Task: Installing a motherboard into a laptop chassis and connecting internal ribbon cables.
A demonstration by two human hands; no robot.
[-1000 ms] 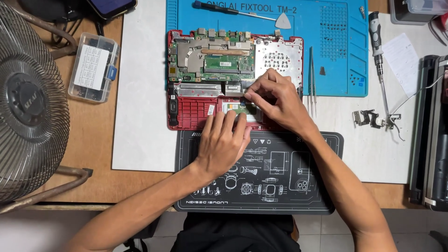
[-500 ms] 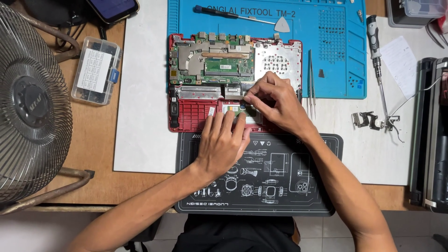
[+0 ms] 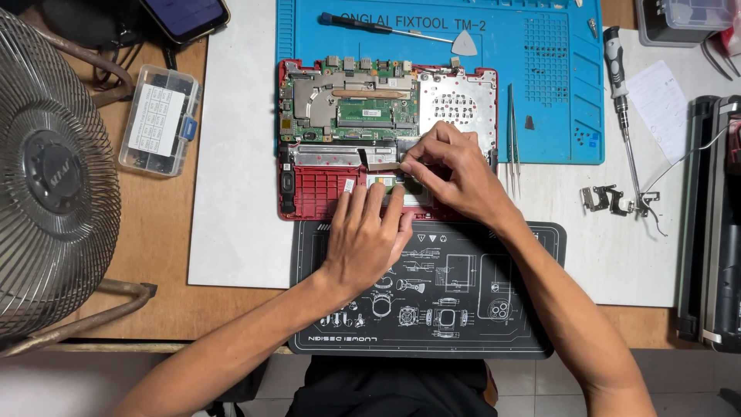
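My left hand (image 3: pixel 369 235) lies flat, fingers spread narrow, pressing the lower edge of the opened red plastic laptop base (image 3: pixel 312 193) to steady it. At one o'clock from it, my right hand (image 3: pixel 451 174) pinches a thin silvery flat ribbon strip (image 3: pixel 380 161) at the board's middle. I judge a gentle, level pull safest, with no twisting. The strip sits at nine o'clock of my right fingertips.

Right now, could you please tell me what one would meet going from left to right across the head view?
Fan → clear parts box → opened red laptop → left hand → right hand → tweezers → metal hinges → black device at the right edge.
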